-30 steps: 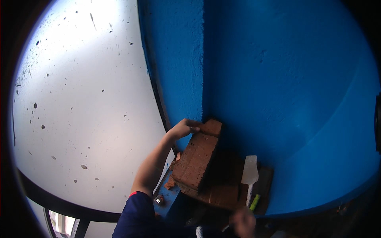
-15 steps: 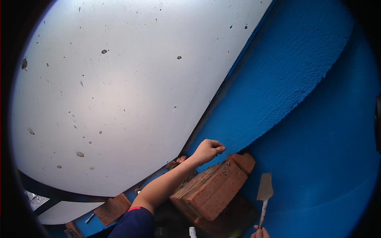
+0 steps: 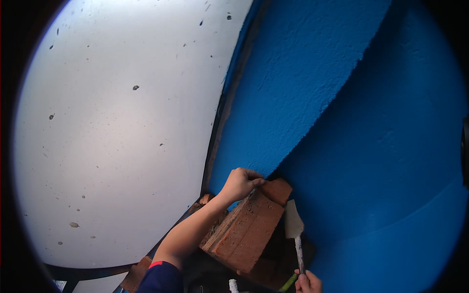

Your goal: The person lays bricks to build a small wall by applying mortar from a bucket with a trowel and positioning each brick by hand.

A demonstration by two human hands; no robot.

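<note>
Stacked red bricks (image 3: 251, 229) sit against the blue wall, with a short brick piece (image 3: 279, 189) at their far end. My left hand (image 3: 242, 181) is curled at that piece's left corner, thumb and fingers together; what is between them, if anything, I cannot make out. My right hand (image 3: 307, 282) grips the pale handle of a flat metal trowel (image 3: 294, 219), blade upward beside the bricks' right side.
A speckled white panel (image 3: 117, 156) fills the left, meeting a blue wall (image 3: 381, 176) with a protruding edge. More bricks (image 3: 137, 273) lie at lower left. A green handle (image 3: 288, 283) and a white wrapped object (image 3: 233, 285) show at the bottom.
The view has shifted and tilted. The trowel, loose a second ago, is now in my right hand and raised. My left hand lifted off the bricks half a second ago and is back at their far end.
</note>
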